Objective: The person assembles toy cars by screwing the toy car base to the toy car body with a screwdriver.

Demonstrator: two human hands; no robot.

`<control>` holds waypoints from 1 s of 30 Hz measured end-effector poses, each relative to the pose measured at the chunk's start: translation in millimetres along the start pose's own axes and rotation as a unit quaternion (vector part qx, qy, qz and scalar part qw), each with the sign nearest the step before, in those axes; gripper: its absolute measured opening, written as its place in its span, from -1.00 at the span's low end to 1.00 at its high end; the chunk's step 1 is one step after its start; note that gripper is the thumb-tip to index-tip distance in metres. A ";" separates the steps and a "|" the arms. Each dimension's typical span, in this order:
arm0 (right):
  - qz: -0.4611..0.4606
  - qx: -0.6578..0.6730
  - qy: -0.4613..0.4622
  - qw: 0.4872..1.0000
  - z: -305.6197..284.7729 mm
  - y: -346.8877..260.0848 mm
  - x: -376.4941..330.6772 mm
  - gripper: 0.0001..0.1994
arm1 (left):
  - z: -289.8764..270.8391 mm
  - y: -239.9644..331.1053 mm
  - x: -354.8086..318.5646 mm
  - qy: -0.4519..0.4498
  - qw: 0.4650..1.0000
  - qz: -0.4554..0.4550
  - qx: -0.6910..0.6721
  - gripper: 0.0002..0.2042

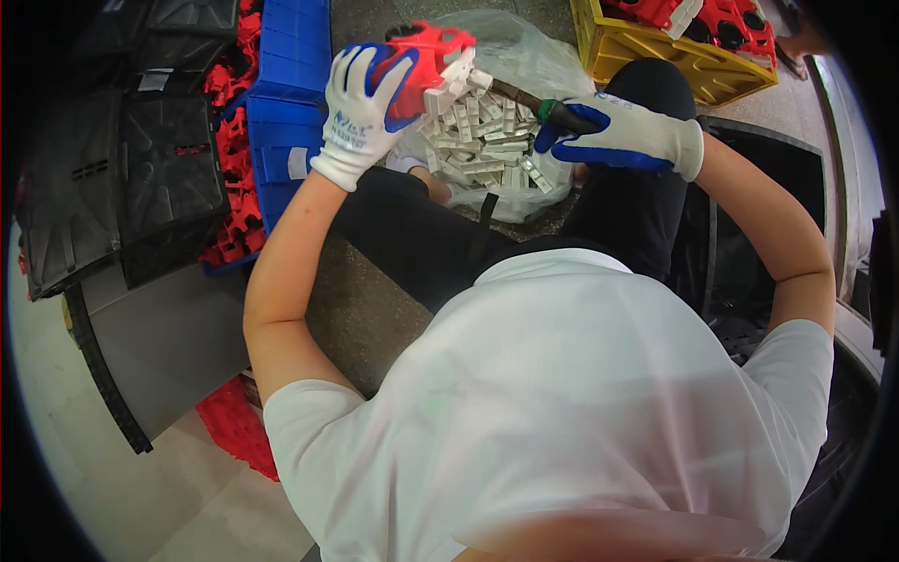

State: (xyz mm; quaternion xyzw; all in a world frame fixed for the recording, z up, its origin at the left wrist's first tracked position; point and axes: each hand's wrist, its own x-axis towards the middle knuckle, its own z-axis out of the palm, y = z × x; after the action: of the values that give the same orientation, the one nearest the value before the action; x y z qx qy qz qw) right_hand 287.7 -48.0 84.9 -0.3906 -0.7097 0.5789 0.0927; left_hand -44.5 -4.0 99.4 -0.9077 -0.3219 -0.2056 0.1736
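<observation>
My left hand (370, 103), in a white glove with a blue palm, grips a red plastic toy vehicle body (426, 61) with white pieces on its right side. In the same kind of glove, my right hand (613, 131) is closed round the black and green grip of a hand tool (520, 96) with a brownish shaft. The tool's pale far end meets the toy's white side; its exact shape is hard to make out. Below both hands, a clear plastic bag (552, 192) between my legs holds many small white plastic blocks (482, 140).
Blue crates (281, 131) of red parts stand at the left, beside stacked black crates (169, 159). A yellow crate (655, 61) with red and white pieces sits at the far right. A black bin (773, 169) lies right of my leg.
</observation>
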 end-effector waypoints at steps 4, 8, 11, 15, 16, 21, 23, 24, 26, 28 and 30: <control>0.095 0.084 -0.093 0.988 4.0 -28.3 -8.5 -0.74 | 3.2 6.3 2.2 0.094 0.994 0.028 0.048 -0.51; 0.048 0.151 -0.097 0.983 4.4 -23.1 -11.0 -0.73 | 12.2 15.3 12.2 0.143 0.986 0.067 0.056 -0.59; 0.044 0.147 -0.092 0.984 5.1 -15.1 -9.8 -0.72 | 19.9 14.2 18.6 0.151 0.979 0.109 0.082 -0.61; 0.074 0.174 -0.094 0.977 6.4 -20.0 -18.3 -0.76 | 15.4 21.7 28.1 0.102 0.988 0.106 0.041 -0.52; 0.055 0.209 -0.075 0.973 14.6 -7.6 -16.6 -0.78 | 8.7 20.6 30.7 0.053 0.993 0.103 -0.011 -0.47; -0.018 -0.173 0.094 0.980 16.0 -0.5 -28.0 -0.65 | 21.6 10.2 24.6 0.037 0.786 -0.296 -0.541 -0.33; -0.030 -0.279 0.117 0.953 17.6 4.9 -30.3 -0.62 | 7.1 16.1 32.8 -0.111 0.675 -0.319 -0.656 -0.41; 0.028 -0.274 0.076 0.958 12.4 -9.0 -31.1 -0.62 | 25.4 9.2 18.5 -0.120 0.604 -0.373 -0.694 -0.45; 0.015 -0.271 0.057 0.961 4.3 3.4 -32.8 -0.57 | 40.3 22.5 23.1 -0.091 0.479 -0.438 -0.756 -0.56; -0.056 -0.229 0.041 0.971 -3.1 26.1 -30.9 -0.52 | 44.6 26.6 20.3 -0.056 0.551 -0.367 -0.747 -0.58; -0.043 -0.235 0.045 0.970 0.2 30.4 -28.8 -0.52 | 60.7 19.5 25.0 -0.050 0.476 -0.406 -0.778 -0.58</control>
State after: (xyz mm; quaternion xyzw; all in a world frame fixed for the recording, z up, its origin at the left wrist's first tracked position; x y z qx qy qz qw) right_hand 320.7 -66.4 66.9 -0.3960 -0.8373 0.3729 0.0554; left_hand 1.9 21.7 56.0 -0.4470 -0.3709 -0.3732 -0.7234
